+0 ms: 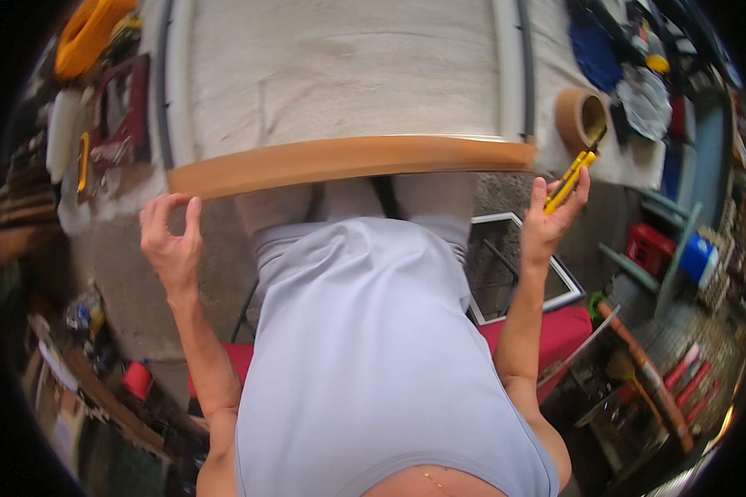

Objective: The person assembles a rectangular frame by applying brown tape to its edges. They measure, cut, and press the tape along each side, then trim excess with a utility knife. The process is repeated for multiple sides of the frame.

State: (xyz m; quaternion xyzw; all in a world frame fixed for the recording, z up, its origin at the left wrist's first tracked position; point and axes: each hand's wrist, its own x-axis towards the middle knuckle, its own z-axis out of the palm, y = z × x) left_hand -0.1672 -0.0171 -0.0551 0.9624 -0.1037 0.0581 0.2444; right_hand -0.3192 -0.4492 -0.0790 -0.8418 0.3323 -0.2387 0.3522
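Observation:
In front of me lies a wide pale panel (340,74) with grey and white side rails. A long brown strip (348,161) runs across its near edge, slightly blurred. My left hand (172,240) is just below the strip's left end. Its fingers curl toward the thumb around a gap, and nothing shows in it. My right hand (549,219) grips a yellow-handled tool (568,184) with a dark tip, resembling pliers, near the strip's right end. The tip points up toward a round brown pot (580,118) lying tipped beside the panel; whether they touch I cannot tell.
A yellow utility knife (83,161) and a dark red frame (123,108) lie at the left. Bags and loose items (642,99) crowd the far right. A white-edged frame (568,286) stands low behind my right arm, near a red seat (565,327).

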